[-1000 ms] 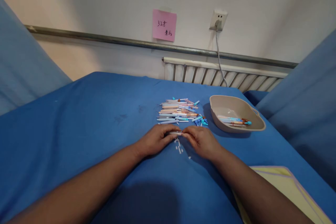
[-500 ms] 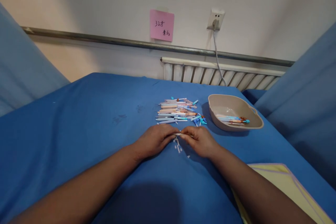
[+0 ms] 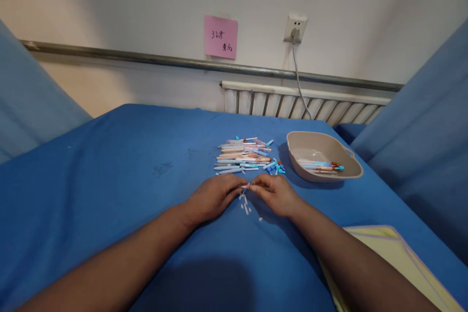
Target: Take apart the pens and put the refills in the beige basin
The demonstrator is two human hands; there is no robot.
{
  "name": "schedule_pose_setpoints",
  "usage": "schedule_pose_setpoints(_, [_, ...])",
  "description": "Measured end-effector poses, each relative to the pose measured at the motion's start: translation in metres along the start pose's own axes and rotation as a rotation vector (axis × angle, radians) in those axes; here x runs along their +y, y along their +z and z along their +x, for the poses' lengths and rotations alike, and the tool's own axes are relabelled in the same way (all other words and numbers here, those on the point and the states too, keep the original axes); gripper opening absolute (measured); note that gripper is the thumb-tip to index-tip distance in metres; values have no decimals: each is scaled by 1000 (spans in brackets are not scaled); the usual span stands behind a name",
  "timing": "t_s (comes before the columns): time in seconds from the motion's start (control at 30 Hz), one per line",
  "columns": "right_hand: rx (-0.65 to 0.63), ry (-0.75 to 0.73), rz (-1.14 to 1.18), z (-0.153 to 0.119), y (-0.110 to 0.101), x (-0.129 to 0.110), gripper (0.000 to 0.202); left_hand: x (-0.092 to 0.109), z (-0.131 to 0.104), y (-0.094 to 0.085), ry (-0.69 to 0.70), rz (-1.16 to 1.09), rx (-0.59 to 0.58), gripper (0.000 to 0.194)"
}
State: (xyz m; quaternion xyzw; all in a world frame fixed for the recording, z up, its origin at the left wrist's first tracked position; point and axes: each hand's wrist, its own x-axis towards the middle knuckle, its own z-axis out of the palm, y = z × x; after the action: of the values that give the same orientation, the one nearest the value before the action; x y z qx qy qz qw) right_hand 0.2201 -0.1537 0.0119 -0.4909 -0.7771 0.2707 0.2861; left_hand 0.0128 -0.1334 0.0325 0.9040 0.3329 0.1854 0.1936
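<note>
My left hand and my right hand meet fingertip to fingertip in the middle of the table. Both pinch a small, slim pen part, pale with a pinkish spot; the fingers cover most of it. Just below the fingertips, several small white pen pieces lie scattered on the blue cloth. Beyond my hands rests a pile of pen parts, with peach, white and grey-blue barrels lying roughly side by side. Blue and turquoise small pieces are heaped at the pile's right end.
A beige basin holding several pens stands to the right of the pile. A yellow cloth folder-like sheet lies under my right forearm. Behind the table are a radiator, a metal rail and a plugged-in cord.
The view has shifted slightly. Between my fingertips, the longer pale piece shows less now and a pinkish spot appears; the hands sit a little closer together.
</note>
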Motion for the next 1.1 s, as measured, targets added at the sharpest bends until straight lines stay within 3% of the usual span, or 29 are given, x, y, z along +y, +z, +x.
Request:
schedule_pose_setpoints(0.07, [16, 21, 17, 0, 2, 0, 22, -1, 0, 0, -7, 20, -6, 27])
schedule_pose_setpoints(0.2, [98, -115, -156, -3, -2, -5, 21, 0, 1, -2, -30, -16, -30, 27])
schedule_pose_setpoints(0.27, [89, -155, -209, -4, -6, -7, 10, 1, 2, -2, -30, -43, -33, 28])
schedule_pose_setpoints(0.37, [83, -141, -191, -4, -9, -8, 12, 2, 2, -2, -24, -50, -17, 27])
schedule_pose_setpoints(0.57, [119, -29, 101, -1, -1, -4, 14, 0, 1, -1, -28, -22, 13, 26])
schedule_pose_setpoints(0.67, [183, 71, 404, 3, 6, -1, 27, -2, 2, -3, -80, -141, 20, 28])
schedule_pose_setpoints(0.8, [225, 93, 707, 9, 10, 0, 25, -5, 4, -4, -177, -298, -10, 33])
schedule_pose_setpoints(0.93, [244, 60, 737, 11, 10, 2, 22, -3, 6, -4, -189, -315, -35, 35])
schedule_pose_setpoints(1.1, [204, 63, 559, 11, 9, 3, 27, 2, 6, -6, -93, -178, -10, 32])
